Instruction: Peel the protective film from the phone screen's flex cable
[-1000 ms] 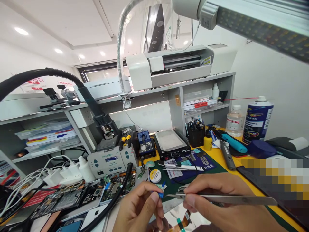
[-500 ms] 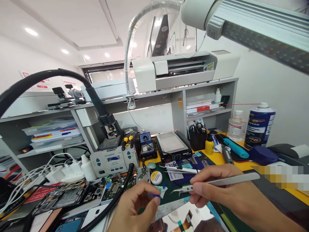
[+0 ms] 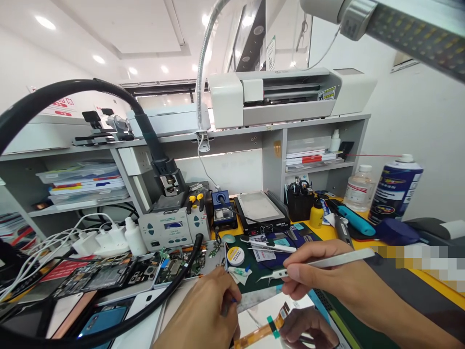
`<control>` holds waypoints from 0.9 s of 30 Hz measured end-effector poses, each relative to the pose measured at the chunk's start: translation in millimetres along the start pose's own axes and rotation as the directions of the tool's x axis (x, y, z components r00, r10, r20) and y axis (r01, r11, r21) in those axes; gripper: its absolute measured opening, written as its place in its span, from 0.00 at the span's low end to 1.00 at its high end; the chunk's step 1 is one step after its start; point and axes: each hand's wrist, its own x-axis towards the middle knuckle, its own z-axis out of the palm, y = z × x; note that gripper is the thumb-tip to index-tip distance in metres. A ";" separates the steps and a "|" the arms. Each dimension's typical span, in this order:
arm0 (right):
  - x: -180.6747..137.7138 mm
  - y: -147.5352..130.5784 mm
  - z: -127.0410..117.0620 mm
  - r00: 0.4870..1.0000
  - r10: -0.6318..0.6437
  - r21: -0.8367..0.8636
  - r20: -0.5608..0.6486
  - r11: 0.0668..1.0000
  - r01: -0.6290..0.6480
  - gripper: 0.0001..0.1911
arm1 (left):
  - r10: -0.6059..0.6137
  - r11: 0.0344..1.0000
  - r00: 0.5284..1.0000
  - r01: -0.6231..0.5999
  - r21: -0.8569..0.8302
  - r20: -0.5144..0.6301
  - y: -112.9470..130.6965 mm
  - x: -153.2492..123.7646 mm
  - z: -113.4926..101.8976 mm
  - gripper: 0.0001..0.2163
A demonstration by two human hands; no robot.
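My right hand pinches a pair of silver tweezers, whose bent tips point left above the green mat. Low in the middle, my left hand has its fingers curled down together. A trace of something dark blue shows at its fingertips, too small to name. Beneath both hands lies a glossy, mirror-like panel that reflects my right hand. Across it runs an orange flex cable with a strip of green tape. A small white and green packet sits just beyond my left hand.
A black hose arches over phones and circuit boards on the left. Behind stand a grey rework station, a soldering iron stand and a flat heating plate. A blue spray can is at right.
My left hand has turned over and its fingers have curled in towards the panel. The right hand keeps the tweezers, almost in place. The view has shifted slightly.
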 end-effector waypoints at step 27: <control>6.6 8.0 5.2 0.986 0.152 0.209 0.062 0.964 -0.162 0.11 | -0.102 0.551 0.974 0.224 -0.804 0.202 6.2 -4.0 -23.6 0.19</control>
